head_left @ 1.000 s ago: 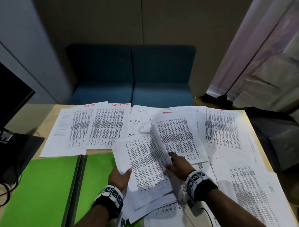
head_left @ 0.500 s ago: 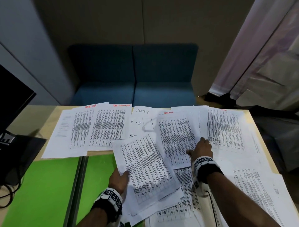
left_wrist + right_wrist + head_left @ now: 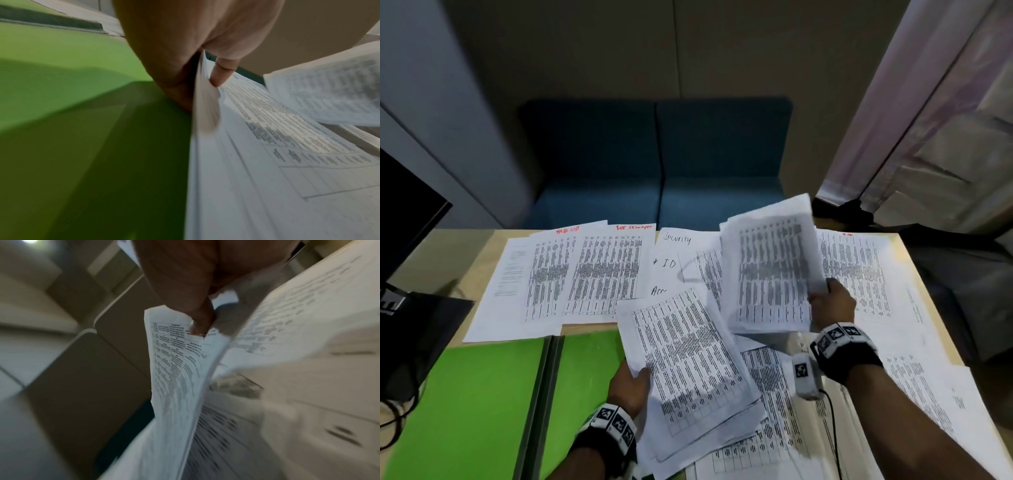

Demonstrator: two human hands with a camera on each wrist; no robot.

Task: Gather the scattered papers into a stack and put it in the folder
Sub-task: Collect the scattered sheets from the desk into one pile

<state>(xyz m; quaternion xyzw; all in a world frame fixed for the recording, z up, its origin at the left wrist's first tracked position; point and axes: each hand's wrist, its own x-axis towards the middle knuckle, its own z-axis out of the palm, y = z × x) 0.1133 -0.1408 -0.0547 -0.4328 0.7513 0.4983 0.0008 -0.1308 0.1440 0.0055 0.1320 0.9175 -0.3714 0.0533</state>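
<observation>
fingers and thumb of the left hand (image 3: 629, 389) pinch the edge of a gathered stack (image 3: 690, 363) beside the open green folder (image 3: 482, 404); the right hand (image 3: 831, 305) pinches a lifted sheet (image 3: 770, 270) above the scattered papers (image 3: 589, 270) on the table (image 3: 479, 270).

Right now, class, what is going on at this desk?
A person is gathering papers. The left hand grips a stack beside the open green folder. The right hand holds a lifted sheet above the table. More sheets lie scattered; nothing is in the folder yet.
</observation>
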